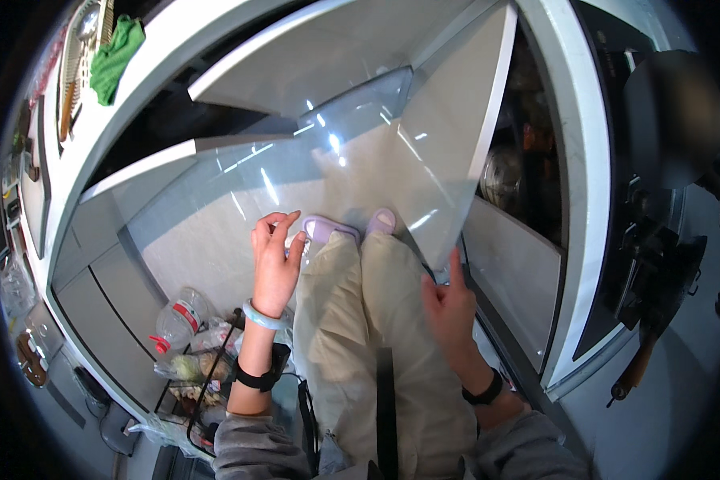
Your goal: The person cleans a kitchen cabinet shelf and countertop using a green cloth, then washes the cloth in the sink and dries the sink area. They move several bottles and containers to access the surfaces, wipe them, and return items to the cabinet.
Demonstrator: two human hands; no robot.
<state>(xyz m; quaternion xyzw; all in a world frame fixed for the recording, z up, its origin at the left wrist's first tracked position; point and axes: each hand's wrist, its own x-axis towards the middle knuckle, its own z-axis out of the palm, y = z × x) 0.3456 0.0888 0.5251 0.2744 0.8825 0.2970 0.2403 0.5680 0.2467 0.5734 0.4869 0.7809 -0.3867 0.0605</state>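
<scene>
My left hand [276,258] is raised over the floor tiles with its fingers bent and apart, holding nothing. A light bangle circles that wrist, with a black strap below it. At the lower corner of an open cabinet door [456,114] is my right hand [450,300], index finger extended along the door's edge and the other fingers curled; whether it touches the door is not clear. Other cabinet doors [312,54] stand ajar ahead. Inside the right cabinet, in shadow, a round glass or metal vessel [502,174] shows. Purple slippers [330,229] are on my feet.
A wire rack [201,390] with bagged vegetables and a large plastic bottle [181,318] stand at left. The left counter bears a green cloth [117,60] and a utensil basket [75,66]. At right are a gas stove [624,240] and a wooden-handled pan [636,366].
</scene>
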